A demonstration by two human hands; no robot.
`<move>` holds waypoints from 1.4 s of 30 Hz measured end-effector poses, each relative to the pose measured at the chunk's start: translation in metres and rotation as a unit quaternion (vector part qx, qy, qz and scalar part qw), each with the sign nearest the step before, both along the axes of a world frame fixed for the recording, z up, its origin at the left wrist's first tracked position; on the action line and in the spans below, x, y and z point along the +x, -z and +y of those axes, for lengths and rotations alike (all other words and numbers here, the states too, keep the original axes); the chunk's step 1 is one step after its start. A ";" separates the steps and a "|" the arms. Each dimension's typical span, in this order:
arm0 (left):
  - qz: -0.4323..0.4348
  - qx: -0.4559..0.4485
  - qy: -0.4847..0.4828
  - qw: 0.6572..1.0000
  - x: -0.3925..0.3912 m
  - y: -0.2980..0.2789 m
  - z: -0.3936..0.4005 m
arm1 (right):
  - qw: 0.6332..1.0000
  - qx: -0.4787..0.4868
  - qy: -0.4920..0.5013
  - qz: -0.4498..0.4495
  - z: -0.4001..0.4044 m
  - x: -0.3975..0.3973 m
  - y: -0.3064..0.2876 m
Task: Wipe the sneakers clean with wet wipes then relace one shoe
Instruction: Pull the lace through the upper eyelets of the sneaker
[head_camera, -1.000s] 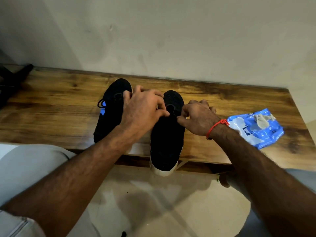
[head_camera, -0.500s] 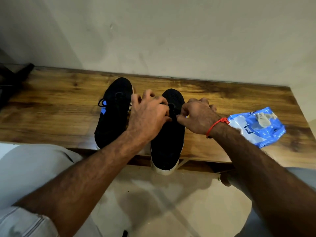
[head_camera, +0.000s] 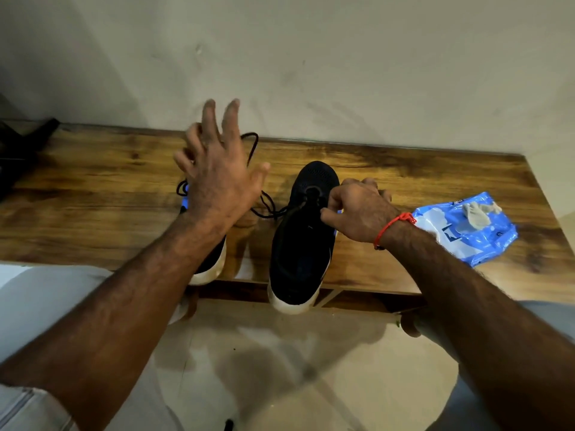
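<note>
Where half a second ago both hands were bunched together over the lace area of the right-hand sneaker (head_camera: 303, 241), the left hand (head_camera: 217, 178) has now swung up and away with its fingers spread wide, and a black shoelace (head_camera: 264, 209) trails slack from that shoe's eyelets toward it, looping up behind the fingers. Whether any finger actually hooks the lace I cannot tell; the hand is motion-blurred and covers the point where they meet. The right hand (head_camera: 357, 209) stays at the shoe's throat, thumb and forefinger pinching at the upper eyelets, apparently steadying the shoe. My reading is that a length of lace has just been drawn through, so the relacing step is under way and the wiping is likely finished.

Left of that sneaker, its mate (head_camera: 211, 262) is mostly hidden under the left wrist; only its white toe and a lace loop show. Both toes overhang the near edge of the wooden bench (head_camera: 93, 197). Right of the sneaker lies a blue wet-wipes pack (head_camera: 473, 234) with a crumpled used wipe (head_camera: 477, 211) on top. The lace ends and eyelet pattern are too dark to make out.
</note>
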State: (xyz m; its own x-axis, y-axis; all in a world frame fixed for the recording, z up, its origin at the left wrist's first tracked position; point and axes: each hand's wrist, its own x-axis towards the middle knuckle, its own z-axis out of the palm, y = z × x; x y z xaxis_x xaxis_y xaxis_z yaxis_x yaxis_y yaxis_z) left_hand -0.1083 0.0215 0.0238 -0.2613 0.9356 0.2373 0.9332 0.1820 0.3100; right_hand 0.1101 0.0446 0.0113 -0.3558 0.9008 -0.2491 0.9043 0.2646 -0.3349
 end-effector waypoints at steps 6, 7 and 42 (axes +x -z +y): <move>0.133 -0.148 0.148 0.969 0.034 0.024 -0.016 | 1.000 0.024 0.010 0.012 -0.003 -0.005 0.001; 0.140 -0.163 0.142 0.966 0.032 0.025 -0.015 | 0.999 0.024 0.006 0.022 -0.004 -0.005 0.001; 0.034 -0.212 0.125 0.969 0.035 0.024 -0.017 | 0.996 0.061 -0.060 -0.041 -0.004 -0.023 0.022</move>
State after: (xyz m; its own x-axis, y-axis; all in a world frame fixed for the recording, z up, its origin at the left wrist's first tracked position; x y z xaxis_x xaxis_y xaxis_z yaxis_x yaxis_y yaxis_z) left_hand -0.0732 0.0043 0.0002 -0.0115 0.9849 -0.1729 0.9800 0.0455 0.1938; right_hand 0.0870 0.0403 -0.0102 -0.4451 0.8788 -0.1721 0.8869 0.4061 -0.2202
